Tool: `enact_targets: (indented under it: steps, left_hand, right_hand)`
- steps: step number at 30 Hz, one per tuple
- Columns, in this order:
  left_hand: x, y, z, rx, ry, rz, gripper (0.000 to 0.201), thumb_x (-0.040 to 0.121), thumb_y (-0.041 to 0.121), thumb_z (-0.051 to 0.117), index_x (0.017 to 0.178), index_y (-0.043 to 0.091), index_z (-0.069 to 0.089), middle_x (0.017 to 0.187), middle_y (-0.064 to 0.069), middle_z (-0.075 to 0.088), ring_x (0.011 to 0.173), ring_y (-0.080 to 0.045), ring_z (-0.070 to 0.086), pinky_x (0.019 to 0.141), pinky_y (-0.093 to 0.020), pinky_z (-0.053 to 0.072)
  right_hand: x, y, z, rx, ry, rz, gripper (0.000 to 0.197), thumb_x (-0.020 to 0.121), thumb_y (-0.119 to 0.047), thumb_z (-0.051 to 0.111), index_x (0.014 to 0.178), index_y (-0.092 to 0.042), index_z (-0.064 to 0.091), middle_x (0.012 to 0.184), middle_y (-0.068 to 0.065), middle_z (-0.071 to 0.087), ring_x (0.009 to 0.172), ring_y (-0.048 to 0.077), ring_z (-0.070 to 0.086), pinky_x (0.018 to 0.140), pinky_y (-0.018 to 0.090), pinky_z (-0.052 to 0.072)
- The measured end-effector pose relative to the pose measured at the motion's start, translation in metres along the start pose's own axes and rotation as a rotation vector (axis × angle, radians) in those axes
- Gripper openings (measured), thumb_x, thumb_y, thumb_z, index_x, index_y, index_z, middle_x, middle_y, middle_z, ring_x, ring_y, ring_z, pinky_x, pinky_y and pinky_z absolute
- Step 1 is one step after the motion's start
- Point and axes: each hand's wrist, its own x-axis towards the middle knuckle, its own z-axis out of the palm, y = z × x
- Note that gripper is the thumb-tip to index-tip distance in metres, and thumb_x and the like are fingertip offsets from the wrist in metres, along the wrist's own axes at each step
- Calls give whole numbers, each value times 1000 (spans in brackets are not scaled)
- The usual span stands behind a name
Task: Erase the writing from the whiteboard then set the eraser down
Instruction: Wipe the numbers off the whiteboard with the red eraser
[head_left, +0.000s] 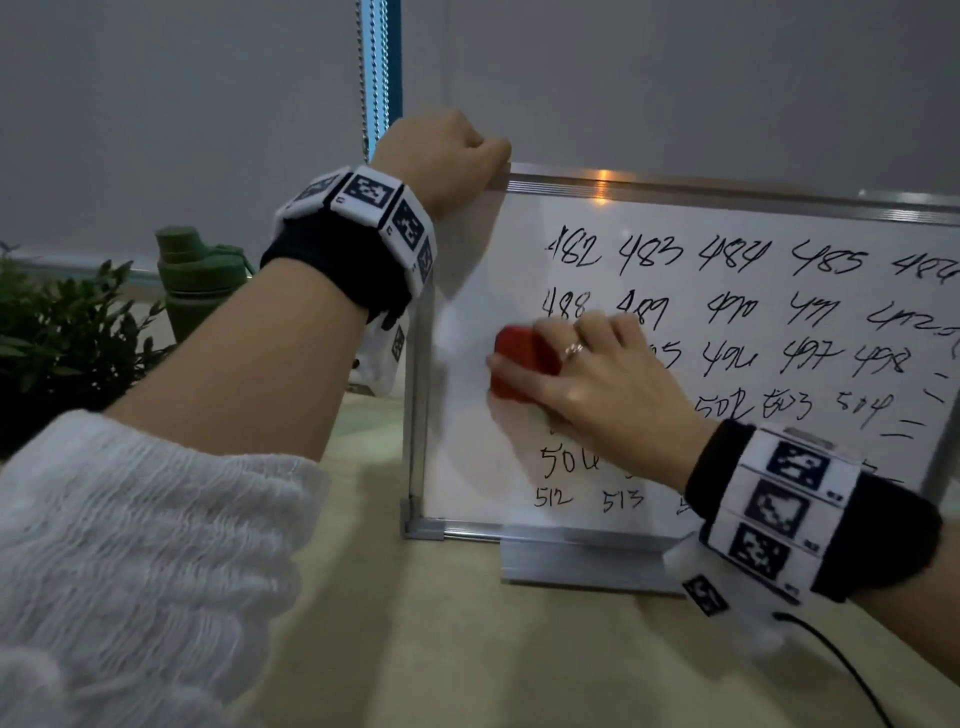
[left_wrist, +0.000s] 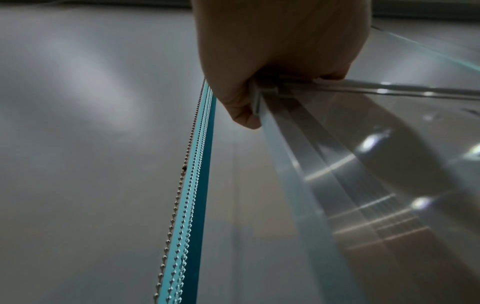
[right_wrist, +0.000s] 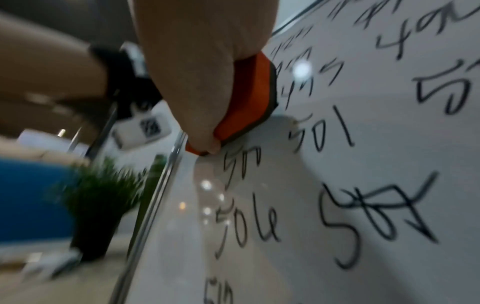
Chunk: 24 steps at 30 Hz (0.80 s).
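1. Most of the job is remaining: rows of handwritten numbers are covering the whiteboard from its top edge down to the bottom one.
2. Nearer its left edge, at mid-height, the right hand is grasping the red eraser and pressing it against the surface; only a patch beside that edge is looking wiped.
3. Farther up, the left hand is clenching the whiteboard's top-left corner, judged to be steadying it.
4. Setting the eraser down is not yet done.
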Motion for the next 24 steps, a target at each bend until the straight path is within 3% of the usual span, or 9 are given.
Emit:
enact_targets:
  steps: [2, 5, 7, 9, 12, 13, 14, 19, 24]
  left_hand:
    - [0, 0, 0, 6, -2, 1, 35, 85, 32, 43, 67, 7, 60, 55, -8, 41, 63, -23, 45, 48, -20, 29]
    - [1, -1, 3, 36, 5, 2, 41, 86, 30, 44, 54, 5, 50, 51, -6, 37, 62, -26, 43, 47, -23, 27]
    - [0, -1, 3, 51, 24, 10, 40, 86, 30, 44, 55, 6, 48, 50, -7, 35, 57, -25, 40, 47, -23, 26]
    - [0, -2, 3, 48, 28, 20, 40, 85, 32, 44, 61, 2, 55, 53, -11, 40, 57, -27, 42, 47, -24, 27]
    - [1, 0, 3, 46, 18, 23, 45, 86, 31, 44, 68, -6, 60, 63, -17, 48, 67, -31, 47, 51, -28, 28]
    - [2, 0, 4, 48, 23, 27, 45, 87, 31, 44, 67, -6, 59, 62, -16, 47, 69, -31, 47, 52, -29, 28]
    - [1, 0, 3, 46, 30, 28, 46, 86, 33, 43, 65, -5, 57, 59, -16, 46, 69, -32, 48, 55, -29, 29]
    - [-1, -5, 3, 30, 42, 86, 57, 75, 41, 33, 67, -6, 63, 60, -16, 51, 63, -30, 50, 54, -28, 33]
    - [0, -6, 4, 23, 46, 109, 58, 72, 41, 31, 67, -6, 65, 60, -16, 52, 60, -29, 48, 55, -27, 33]
  right_hand:
    - [-4, -5, 2, -12, 18, 65, 56, 67, -20, 72, 121, -25, 59, 104, 14, 56, 82, 28, 41, 69, 39, 33]
    - [-37, -44, 19, 13, -79, -271, 36, 80, -28, 56, 115, -35, 60, 106, 5, 54, 83, 22, 36, 67, 35, 30]
    - [-38, -39, 17, 3, -147, -293, 39, 78, -34, 63, 117, -38, 59, 104, 1, 60, 84, 19, 36, 68, 33, 37]
    - [-12, -16, 9, -4, -62, -87, 51, 73, -34, 67, 123, -34, 56, 104, 7, 60, 83, 23, 39, 67, 34, 42]
    - [27, 21, -14, 12, 128, 475, 48, 81, -42, 43, 122, -24, 59, 97, 16, 58, 79, 31, 47, 65, 39, 43]
    - [33, 21, -15, 16, 146, 573, 50, 83, -42, 39, 123, -22, 58, 97, 17, 57, 79, 32, 46, 64, 39, 43]
    - [34, 12, -14, 22, 145, 575, 49, 84, -42, 38, 124, -22, 57, 97, 17, 56, 80, 31, 45, 64, 39, 42]
    - [15, -26, 8, 29, 35, 190, 52, 82, -41, 53, 132, -28, 45, 111, 12, 51, 84, 26, 47, 69, 39, 45]
    - [22, -4, 3, -3, 198, 724, 51, 86, -47, 41, 133, -28, 36, 110, 12, 43, 84, 24, 35, 67, 37, 43]
